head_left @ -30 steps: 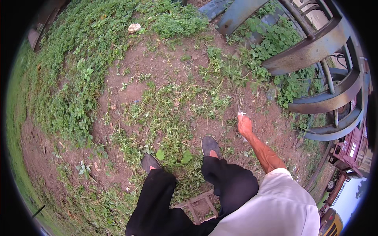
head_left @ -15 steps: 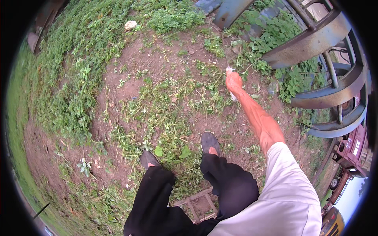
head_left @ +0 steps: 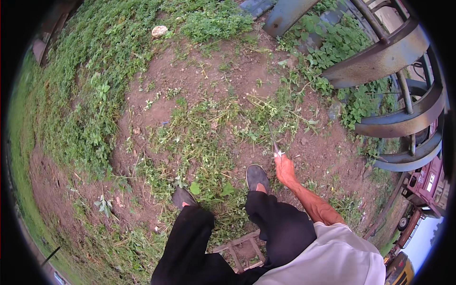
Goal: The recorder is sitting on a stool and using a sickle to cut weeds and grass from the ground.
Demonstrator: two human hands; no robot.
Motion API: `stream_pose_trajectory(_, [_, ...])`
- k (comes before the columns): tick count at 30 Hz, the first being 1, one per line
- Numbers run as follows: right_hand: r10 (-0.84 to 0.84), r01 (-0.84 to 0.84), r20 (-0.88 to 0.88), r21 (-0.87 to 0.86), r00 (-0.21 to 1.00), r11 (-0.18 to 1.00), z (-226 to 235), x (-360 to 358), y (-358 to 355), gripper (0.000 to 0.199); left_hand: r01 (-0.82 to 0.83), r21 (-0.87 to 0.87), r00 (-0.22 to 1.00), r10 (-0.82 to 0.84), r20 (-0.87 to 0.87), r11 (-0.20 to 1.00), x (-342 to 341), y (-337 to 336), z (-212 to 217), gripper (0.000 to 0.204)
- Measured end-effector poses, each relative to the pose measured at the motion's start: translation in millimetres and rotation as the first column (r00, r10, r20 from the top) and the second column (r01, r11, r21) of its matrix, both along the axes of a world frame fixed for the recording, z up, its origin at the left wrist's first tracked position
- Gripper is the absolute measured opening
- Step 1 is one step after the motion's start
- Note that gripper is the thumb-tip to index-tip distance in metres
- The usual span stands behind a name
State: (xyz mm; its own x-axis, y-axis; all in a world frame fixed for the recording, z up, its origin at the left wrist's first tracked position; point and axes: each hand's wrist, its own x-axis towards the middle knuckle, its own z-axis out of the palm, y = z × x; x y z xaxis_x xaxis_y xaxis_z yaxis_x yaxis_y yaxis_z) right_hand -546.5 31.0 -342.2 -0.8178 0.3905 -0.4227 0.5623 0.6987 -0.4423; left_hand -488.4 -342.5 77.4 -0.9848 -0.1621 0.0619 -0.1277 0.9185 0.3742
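Head view: your right hand (head_left: 285,170) is clenched on a thin blade (head_left: 271,137), probably a sickle, pointing out over cut weeds (head_left: 209,142) on the soil patch's middle. Left hand unseen. Step: cutting stroke. Next swing needs clearance from your shoe (head_left: 257,176).

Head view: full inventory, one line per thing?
stone: 1, pale, top left among weeds
weeds: many, green, left side and centre patch
bare soil: brown, middle
metal machine frame: 1, blue-grey curved bars, right
small frame: 1, reddish, on ground between the legs
thin blade tool: 1, dark, in right hand
shoes: 2, dark, centre
trouser legs: 2, black
right hand: 1, gripping the tool
left hand: not in view
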Motion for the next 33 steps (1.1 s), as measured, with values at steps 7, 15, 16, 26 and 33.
stream_pose_trajectory(7, [-0.044,0.073,-0.218,0.127,0.975,0.989,-0.1,-261.0,-8.6,0.048,-0.032,0.0,0.999,0.032,0.01,0.999,14.6,-14.3,-5.4,0.017])
stream_pose_trajectory(15, [0.046,-0.034,-0.21,0.06,0.977,0.998,-29.3,-304.1,-85.4,0.051,-0.053,0.017,0.998,0.052,0.025,0.998,2.0,-16.0,-3.6,0.017])
stream_pose_trajectory(16, [0.044,-0.042,-0.212,0.015,0.976,0.999,-32.2,-279.1,-94.5,0.051,-0.048,0.017,0.998,0.047,0.051,0.999,0.6,-19.2,-2.9,0.017])
stream_pose_trajectory(26, [0.158,-0.153,-0.118,0.048,0.98,0.987,8.3,-148.7,-24.6,0.046,-0.076,0.053,0.997,0.075,0.027,0.996,6.4,-32.8,-2.6,0.019])
stream_pose_trajectory(33, [0.123,-0.057,-0.293,0.224,0.948,0.973,2.3,-332.1,-13.4,0.049,-0.086,0.036,0.995,0.083,0.06,0.996,2.9,-25.7,-1.2,0.02])
